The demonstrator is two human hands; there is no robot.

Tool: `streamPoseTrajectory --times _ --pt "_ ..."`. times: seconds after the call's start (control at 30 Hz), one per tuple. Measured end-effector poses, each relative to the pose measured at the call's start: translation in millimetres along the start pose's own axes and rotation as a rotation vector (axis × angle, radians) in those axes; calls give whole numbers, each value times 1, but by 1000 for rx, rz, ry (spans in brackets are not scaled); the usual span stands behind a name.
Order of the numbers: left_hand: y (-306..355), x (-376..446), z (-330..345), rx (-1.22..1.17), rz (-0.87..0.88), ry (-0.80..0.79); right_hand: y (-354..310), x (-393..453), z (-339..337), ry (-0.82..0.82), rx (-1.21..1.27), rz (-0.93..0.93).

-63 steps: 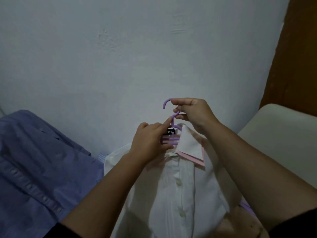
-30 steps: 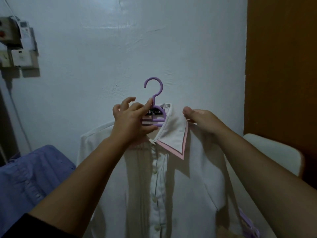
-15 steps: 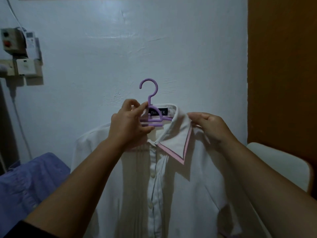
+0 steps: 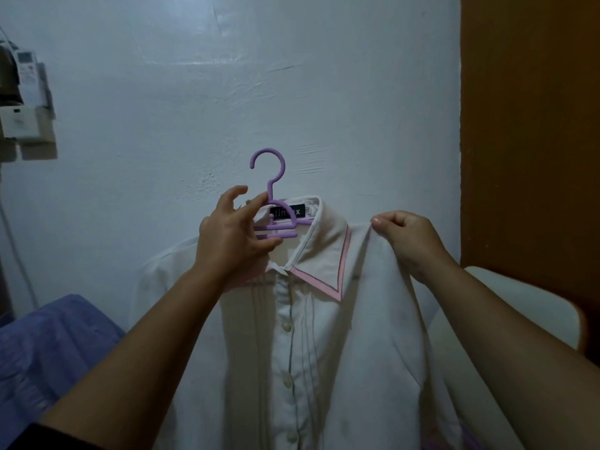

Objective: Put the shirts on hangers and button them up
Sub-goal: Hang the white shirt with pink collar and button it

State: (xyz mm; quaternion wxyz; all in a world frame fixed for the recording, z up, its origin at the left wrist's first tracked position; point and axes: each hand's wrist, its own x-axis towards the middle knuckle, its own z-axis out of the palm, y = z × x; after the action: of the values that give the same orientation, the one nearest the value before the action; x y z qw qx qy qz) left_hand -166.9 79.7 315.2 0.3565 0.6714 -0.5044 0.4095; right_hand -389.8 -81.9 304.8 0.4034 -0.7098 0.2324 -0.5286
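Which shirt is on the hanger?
The white shirt with the pink-edged collar hangs on the purple hanger; the blue shirt lies crumpled at lower left.

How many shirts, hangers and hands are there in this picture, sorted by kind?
Shirts: 2, white shirt and blue shirt
Hangers: 1, purple hanger
Hands: 2, left hand and right hand
Total: 5

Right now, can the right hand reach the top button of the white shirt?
Probably yes: the right hand pinches the white shirt at its shoulder, and nothing covers the top button.
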Motion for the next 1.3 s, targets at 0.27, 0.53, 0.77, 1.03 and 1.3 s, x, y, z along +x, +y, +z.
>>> streamPoseTrajectory --times 0.27,0.53,0.77,1.03,1.3 --pt "-3 -2 3 -22 -60 23 11 3 -9 -150 23 171" --pt "-11 4 -1 -35 -100 41 10 7 -14 192 313 185" --pt "-14 3 -8 -49 -138 47 14 3 -7 -65 240 226" --pt "-11 0 -13 -64 -185 31 6 -5 -11 212 737 334" --pt "2 1 -14 -41 -191 58 2 1 -20 175 567 213"
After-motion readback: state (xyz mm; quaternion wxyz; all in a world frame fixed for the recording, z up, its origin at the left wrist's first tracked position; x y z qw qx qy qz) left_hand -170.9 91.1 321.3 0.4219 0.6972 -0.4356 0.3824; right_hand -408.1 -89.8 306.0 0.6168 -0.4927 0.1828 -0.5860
